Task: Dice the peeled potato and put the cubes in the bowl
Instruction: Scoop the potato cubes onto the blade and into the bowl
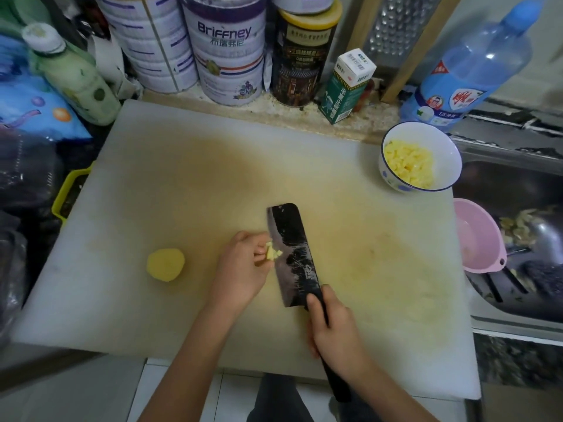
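The left hand (243, 266) curls its fingers (260, 247) round potato cubes (273, 253), pressing them against the cleaver (292, 254), probably to gather them. The right hand (332, 327) grips the cleaver handle. The potato half (166, 264) lies left of the cleaver; the bowl (420, 156) stands far right.

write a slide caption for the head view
Left hand holds potato cubes against the cleaver gripped by the right hand; potato piece uncut, bowl holding cubes.

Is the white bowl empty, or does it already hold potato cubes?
Partly full. The white bowl holds a heap of yellow potato cubes that covers its bottom and stays below the rim.
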`<state>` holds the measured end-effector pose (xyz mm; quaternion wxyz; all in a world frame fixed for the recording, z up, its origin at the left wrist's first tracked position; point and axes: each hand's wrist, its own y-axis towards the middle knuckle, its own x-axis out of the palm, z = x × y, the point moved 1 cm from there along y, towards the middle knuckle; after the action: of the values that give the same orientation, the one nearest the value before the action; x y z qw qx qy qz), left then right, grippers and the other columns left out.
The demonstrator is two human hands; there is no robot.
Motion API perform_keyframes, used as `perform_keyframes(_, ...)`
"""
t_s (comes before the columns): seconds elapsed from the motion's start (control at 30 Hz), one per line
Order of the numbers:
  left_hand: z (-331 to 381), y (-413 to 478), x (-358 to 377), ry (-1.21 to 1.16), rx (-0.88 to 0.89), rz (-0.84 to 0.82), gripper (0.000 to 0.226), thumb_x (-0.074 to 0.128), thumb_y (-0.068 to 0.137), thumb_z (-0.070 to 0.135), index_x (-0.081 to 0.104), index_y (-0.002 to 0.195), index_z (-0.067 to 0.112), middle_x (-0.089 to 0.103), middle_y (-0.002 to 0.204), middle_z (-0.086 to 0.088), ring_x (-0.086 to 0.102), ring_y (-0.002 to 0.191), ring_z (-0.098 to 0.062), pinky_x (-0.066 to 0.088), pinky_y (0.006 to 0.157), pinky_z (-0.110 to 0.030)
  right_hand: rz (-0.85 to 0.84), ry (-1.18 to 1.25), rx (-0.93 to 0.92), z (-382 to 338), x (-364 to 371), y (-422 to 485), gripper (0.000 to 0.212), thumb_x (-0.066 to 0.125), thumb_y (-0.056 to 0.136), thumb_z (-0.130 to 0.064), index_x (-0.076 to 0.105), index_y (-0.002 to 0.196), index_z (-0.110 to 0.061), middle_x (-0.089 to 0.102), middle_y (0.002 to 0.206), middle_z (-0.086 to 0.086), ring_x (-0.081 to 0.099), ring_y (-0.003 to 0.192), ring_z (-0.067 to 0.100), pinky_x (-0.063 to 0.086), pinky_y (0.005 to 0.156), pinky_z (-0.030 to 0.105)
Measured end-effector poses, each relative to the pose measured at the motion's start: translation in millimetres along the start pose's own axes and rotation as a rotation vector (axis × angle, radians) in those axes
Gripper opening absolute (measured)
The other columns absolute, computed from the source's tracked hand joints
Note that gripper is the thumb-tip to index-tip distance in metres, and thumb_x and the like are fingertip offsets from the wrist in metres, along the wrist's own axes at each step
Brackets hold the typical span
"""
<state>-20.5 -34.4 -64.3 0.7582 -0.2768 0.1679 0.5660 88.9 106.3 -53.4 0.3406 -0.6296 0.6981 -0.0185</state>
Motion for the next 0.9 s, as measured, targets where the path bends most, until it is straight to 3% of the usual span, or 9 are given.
perform_keyframes(0.13,-5,-3,4,0.029,0.079,0.072,0.035,0.067,0.079,-0.012,0.071,0.108,0.008,0.055,0.098,0.003,0.061,0.083,-0.009,0.046,0.079,-0.003,-0.021,0.03,0.013,1,0,0,0.02,0.04,0.1,-0.021,0.04,0.08,-0.023,0.045,0.041,-0.003,0.045,0.031,0.016,0.034,0.037,0.02)
perform_keyframes(0.27,-11,0,9,-0.044,0.072,0.109,0.031,0.071,0.078,-0.009,0.073,0.103,0.009,0.061,0.097,0.002,0.065,0.084,-0.008,0.049,0.076,-0.006,-0.057,0.116,0.052,2,4,-1,0.019,0.041,0.101,-0.021,0.041,0.082,-0.019,0.044,0.043,-0.003,0.042,0.031,0.016,0.036,0.037,0.025)
perform_keyframes(0.67,44,0,15,-0.183,0.105,0.26,0.029,0.071,0.08,-0.004,0.072,0.105,0.011,0.063,0.094,0.007,0.059,0.08,0.016,0.045,0.074,-0.001,-0.138,0.339,-0.01,-25,-56,4,0.021,0.042,0.1,-0.016,0.041,0.082,-0.007,0.043,0.052,0.004,0.036,0.034,0.018,0.032,0.038,0.024)
perform_keyframes(0.9,107,12,33,-0.175,0.225,0.289,0.028,0.075,0.076,-0.002,0.072,0.096,0.018,0.064,0.092,0.011,0.064,0.077,-0.003,0.051,0.074,-0.014,-0.14,0.398,-0.049,-30,-124,9,0.02,0.042,0.1,-0.017,0.044,0.086,-0.002,0.043,0.051,0.004,0.035,0.034,0.018,0.032,0.037,0.024)
